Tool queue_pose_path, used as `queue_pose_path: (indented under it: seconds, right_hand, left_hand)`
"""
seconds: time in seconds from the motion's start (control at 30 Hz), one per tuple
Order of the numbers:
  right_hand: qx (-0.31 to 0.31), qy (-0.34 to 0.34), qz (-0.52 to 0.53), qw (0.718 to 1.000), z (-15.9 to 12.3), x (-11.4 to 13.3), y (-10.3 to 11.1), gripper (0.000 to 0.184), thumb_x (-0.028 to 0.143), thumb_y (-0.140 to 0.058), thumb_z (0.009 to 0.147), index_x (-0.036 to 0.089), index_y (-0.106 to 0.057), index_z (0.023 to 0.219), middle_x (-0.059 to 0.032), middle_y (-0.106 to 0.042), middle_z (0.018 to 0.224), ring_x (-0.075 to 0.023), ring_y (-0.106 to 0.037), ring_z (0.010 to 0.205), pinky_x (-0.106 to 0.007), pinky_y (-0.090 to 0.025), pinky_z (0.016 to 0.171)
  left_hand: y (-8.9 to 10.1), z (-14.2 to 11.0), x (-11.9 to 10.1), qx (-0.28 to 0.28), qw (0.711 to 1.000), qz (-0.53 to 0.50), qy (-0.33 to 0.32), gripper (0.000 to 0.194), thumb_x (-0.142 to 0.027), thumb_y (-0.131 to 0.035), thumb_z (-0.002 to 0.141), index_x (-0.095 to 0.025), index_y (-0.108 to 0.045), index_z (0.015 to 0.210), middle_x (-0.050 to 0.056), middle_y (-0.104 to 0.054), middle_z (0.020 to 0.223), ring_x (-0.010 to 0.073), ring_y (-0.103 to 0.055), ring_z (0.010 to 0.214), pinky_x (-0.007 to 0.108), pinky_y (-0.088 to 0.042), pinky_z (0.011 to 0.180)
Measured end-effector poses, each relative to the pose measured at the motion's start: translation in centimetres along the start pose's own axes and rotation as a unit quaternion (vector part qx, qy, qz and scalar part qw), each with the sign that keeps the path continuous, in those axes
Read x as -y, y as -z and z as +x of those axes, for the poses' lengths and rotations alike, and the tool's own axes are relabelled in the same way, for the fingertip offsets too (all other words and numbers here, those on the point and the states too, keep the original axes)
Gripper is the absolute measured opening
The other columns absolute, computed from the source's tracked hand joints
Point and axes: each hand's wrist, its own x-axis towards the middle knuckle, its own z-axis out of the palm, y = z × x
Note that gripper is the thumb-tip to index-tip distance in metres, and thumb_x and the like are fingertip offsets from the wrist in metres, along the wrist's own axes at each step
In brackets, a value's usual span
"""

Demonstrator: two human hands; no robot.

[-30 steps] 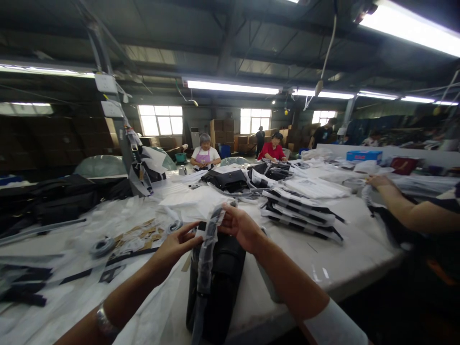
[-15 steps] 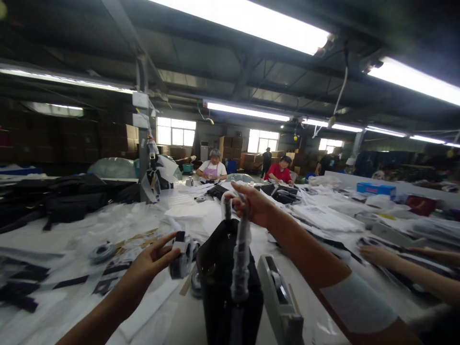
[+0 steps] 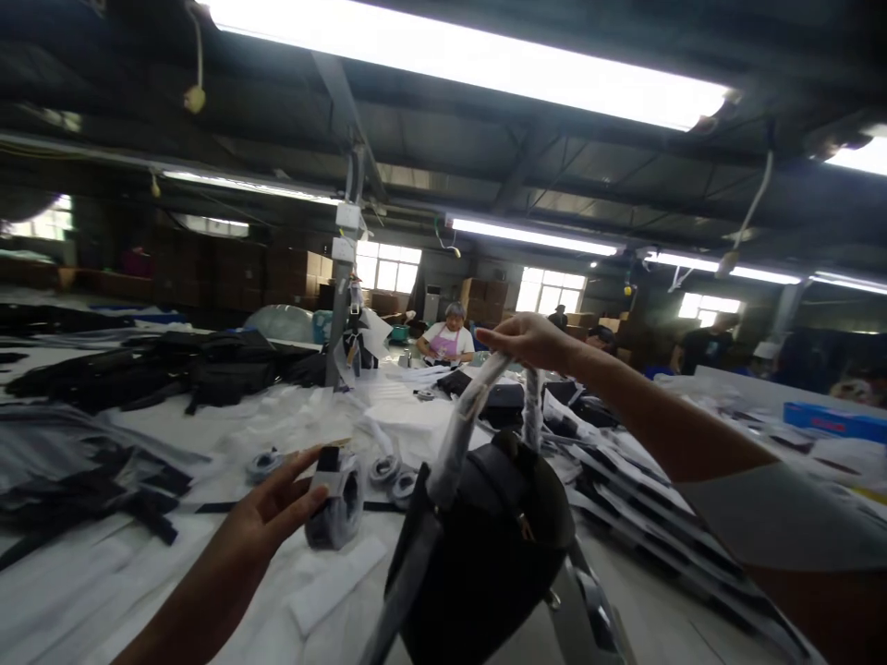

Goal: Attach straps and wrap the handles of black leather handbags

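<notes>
My right hand (image 3: 532,342) is closed on the plastic-wrapped handles (image 3: 463,429) of a black handbag (image 3: 478,577), at their top. The bag hangs upright but tilted below the hand, and its open mouth and a small metal zip pull show. Between thumb and fingers, my left hand (image 3: 277,513) pinches a coiled strap (image 3: 341,517) in clear wrap with a pale band round it. The coil is left of the bag, apart from it. A grey tape dispenser (image 3: 589,605) stands behind the bag's lower right side, partly hidden.
More wrapped coils (image 3: 394,476) lie on the white table beyond my left hand. Black straps (image 3: 103,480) and black bags (image 3: 228,369) are piled at the left. Layered dark and white pieces (image 3: 651,517) lie at the right. A co-worker (image 3: 449,340) sits across the table.
My view has swung left. The bag has turned, so its open mouth now shows, and my right hand has lifted its handles slightly. The coil stays in my left hand.
</notes>
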Motion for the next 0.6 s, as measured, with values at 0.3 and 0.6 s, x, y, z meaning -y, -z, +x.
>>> queue_pose_path:
  seconds: [0.3, 0.6]
  right_hand:
    - [0.175, 0.104, 0.017, 0.979, -3.9, -1.0, -6.5, 0.052, 0.056, -0.059, 0.081, 0.017, -0.049, 0.048, 0.0078, -0.032, 0.05, -0.007, -0.027, 0.047, -0.023, -0.021, 0.044]
    - [0.014, 0.061, 0.023, 0.998, -6.8, -3.1, -12.3, 0.044, 0.052, -0.058, 0.086, 0.017, -0.063, 0.059, 0.0056, -0.045, 0.05, -0.0095, -0.039, 0.051, -0.023, -0.03, 0.053]
  left_hand:
    - [-2.3, -0.5, 2.6, 0.113, 0.992, 0.0, 0.061, 0.07, -0.043, -0.087, 0.057, -0.02, -0.066, 0.12, 0.008, -0.078, 0.099, 0.0331, -0.066, 0.109, 0.039, -0.052, 0.094]
    - [-7.6, -0.7, 5.5, 0.252, 0.962, 0.012, 0.106, 0.065, -0.048, -0.076, 0.073, -0.017, -0.061, 0.129, 0.009, -0.077, 0.096, 0.0294, -0.068, 0.1, 0.039, -0.047, 0.096]
